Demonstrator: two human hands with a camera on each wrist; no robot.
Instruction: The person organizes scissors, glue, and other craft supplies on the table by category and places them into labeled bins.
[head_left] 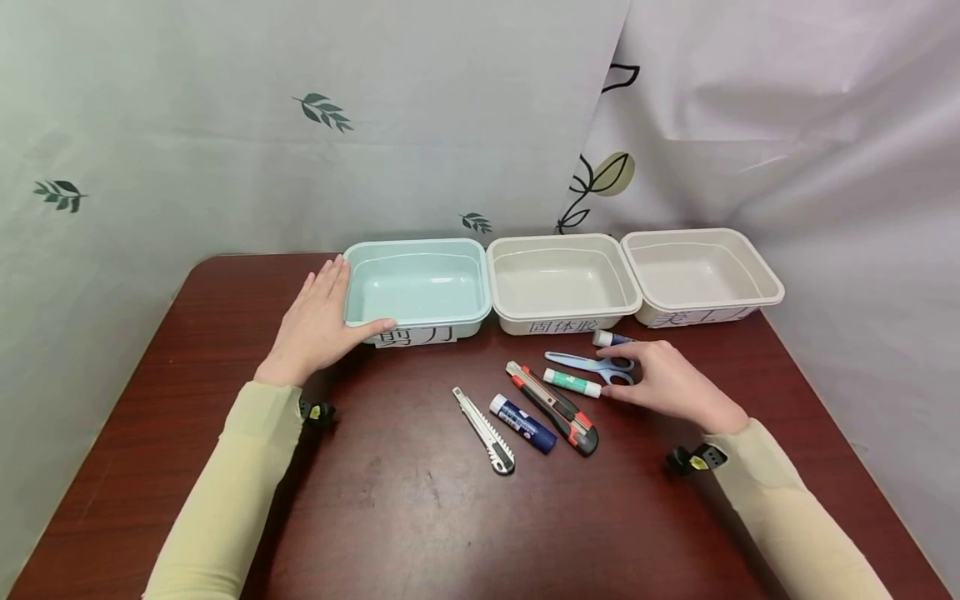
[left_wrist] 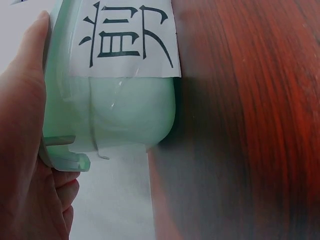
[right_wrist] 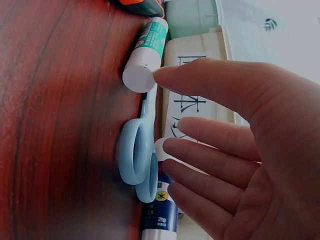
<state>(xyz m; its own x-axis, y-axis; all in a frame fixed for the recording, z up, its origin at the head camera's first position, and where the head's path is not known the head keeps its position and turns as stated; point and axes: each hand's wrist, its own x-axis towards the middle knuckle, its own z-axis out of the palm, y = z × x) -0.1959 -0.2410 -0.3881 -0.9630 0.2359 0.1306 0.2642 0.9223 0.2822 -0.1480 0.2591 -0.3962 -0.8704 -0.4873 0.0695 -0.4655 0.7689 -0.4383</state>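
My left hand (head_left: pixel 318 321) rests against the left edge of a pale green tub (head_left: pixel 417 319), thumb along its front rim, fingers stretched along the side. Over a pair of light-blue scissors (head_left: pixel 581 362) hovers my right hand (head_left: pixel 667 379), fingers spread and holding nothing. Its thumb tip is right by the white end of a green-and-white glue stick (right_wrist: pixel 145 55); whether they touch I cannot tell. Behind the scissors handles, a blue glue stick (right_wrist: pixel 161 215) is partly hidden by the right hand in the head view.
Nearer lie a white utility knife (head_left: pixel 483 429), another blue glue stick (head_left: pixel 523 423) and a red-and-black utility knife (head_left: pixel 555 408). Two beige tubs, a middle one (head_left: pixel 562 315) and a right one (head_left: pixel 712 302), continue the row along the curtain. Handwritten paper labels mark the tub fronts.
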